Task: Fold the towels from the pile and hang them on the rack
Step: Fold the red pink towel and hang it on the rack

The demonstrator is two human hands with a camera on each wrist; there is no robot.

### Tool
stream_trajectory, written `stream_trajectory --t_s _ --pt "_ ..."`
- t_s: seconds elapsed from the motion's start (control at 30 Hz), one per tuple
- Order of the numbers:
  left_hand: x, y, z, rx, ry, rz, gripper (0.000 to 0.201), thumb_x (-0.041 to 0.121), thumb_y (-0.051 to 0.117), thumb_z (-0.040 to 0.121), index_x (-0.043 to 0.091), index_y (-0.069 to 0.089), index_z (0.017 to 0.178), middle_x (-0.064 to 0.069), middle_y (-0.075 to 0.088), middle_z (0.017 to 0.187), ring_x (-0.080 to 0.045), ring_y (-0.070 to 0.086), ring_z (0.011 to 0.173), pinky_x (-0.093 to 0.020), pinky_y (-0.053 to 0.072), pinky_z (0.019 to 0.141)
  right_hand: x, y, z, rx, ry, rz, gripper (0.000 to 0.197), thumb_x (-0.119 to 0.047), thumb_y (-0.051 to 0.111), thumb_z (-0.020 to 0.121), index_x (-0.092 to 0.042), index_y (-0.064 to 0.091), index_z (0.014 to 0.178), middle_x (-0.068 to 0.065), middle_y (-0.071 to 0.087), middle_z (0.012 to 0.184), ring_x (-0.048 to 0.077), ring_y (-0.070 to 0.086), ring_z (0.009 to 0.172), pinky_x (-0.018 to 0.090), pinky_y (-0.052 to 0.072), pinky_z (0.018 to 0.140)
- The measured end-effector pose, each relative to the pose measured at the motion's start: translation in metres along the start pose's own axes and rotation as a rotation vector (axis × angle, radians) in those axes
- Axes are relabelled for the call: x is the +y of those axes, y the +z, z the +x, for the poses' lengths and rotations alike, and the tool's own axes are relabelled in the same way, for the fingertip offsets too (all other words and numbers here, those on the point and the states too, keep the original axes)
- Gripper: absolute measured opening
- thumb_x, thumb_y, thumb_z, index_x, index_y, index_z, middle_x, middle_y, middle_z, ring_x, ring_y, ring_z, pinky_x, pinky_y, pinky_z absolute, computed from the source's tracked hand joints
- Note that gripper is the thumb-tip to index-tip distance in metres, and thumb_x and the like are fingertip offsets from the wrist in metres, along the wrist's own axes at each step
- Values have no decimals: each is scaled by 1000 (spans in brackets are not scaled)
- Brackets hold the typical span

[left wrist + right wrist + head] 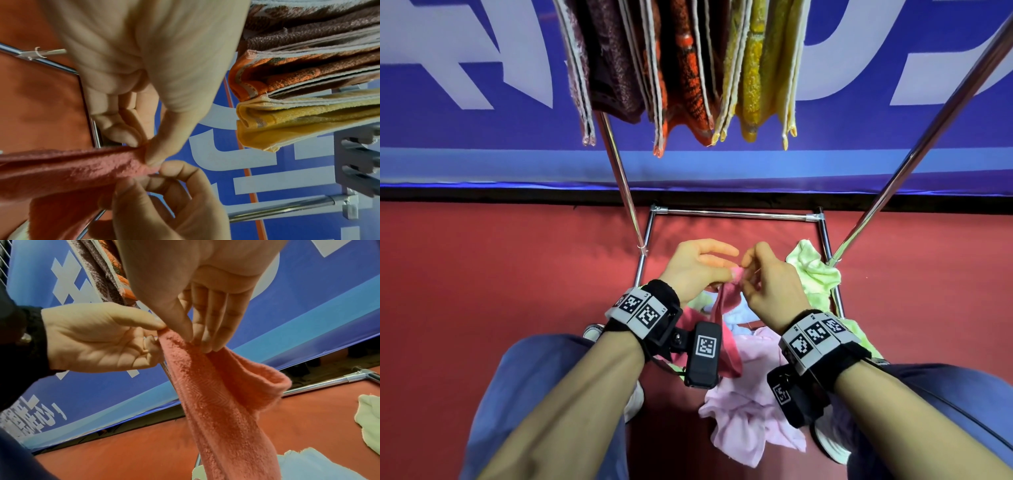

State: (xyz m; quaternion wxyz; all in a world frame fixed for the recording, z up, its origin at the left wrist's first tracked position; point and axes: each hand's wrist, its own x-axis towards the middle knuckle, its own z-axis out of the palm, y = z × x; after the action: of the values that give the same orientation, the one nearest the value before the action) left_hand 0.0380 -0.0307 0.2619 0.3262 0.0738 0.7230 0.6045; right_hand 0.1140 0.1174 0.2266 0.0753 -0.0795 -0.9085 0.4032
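Left hand: our left hand [693,270] pinches the top corner of the coral towel [726,329] between thumb and forefinger
Right hand: our right hand [770,284] nips the same top edge right beside it, thumb against fingertips, the two hands nearly touching
Coral towel: up in the air and hanging down in a long loose fold from both hands, above the pile
Pile: on the red floor [482,291] between our knees, a pale pink towel [750,411], a light blue one [739,317] and a light green one [813,274], all crumpled inside the base of the rack [736,214]
Rack: folded maroon towels [606,58], orange towels [685,68] and yellow towels [760,68] hang side by side above us
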Motion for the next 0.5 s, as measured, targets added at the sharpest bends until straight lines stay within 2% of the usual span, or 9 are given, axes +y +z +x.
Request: stream_trajectory --t_s 0.1,0.17,0.23,0.33,0.4,0.5 --pt "3 2 -4 -15 21 45 33 -8 74 79 6 71 108 -10 72 83 -11 65 64 -16 49 59 7 1 3 -40 8 -107 33 -5 66 73 -22 52 98 -2 54 84 22 58 72 36 49 66" --pt "5 2 -5 -18 36 85 33 -10 70 79 7 72 107 -7 71 80 -8 62 61 -15 47 56 11 2 4 -128 11 -225 25 -10 66 78 -18 60 101 1 50 89 27 59 77 38 50 69" --pt "6 1 -6 -2 57 119 32 -11 67 79 7 72 105 -10 72 82 -8 62 62 -16 49 60 14 3 3 -214 25 -300 20 -17 64 83 -19 62 103 2 49 95 27 60 81 39 52 73" --pt "7 -4 -4 59 90 115 31 -13 64 78 10 73 98 -18 74 89 -13 65 69 -27 56 71 16 2 2 -243 46 -380 26 -26 60 88 -23 61 114 4 50 103 30 59 92 40 52 78" --pt "8 -7 -4 112 112 96 32 -14 62 79 10 73 95 -18 74 90 -14 67 72 -29 57 76 15 -3 4 -243 69 -422 26 -30 59 89 -22 59 115 5 53 104 30 58 97 41 53 80" --pt "11 -11 -3 184 143 61 29 -15 63 79 9 72 93 -14 74 89 -12 69 76 -22 56 73 12 -8 7 -249 99 -443 16 -28 56 89 -17 54 101 5 53 93 32 59 92 40 52 79"
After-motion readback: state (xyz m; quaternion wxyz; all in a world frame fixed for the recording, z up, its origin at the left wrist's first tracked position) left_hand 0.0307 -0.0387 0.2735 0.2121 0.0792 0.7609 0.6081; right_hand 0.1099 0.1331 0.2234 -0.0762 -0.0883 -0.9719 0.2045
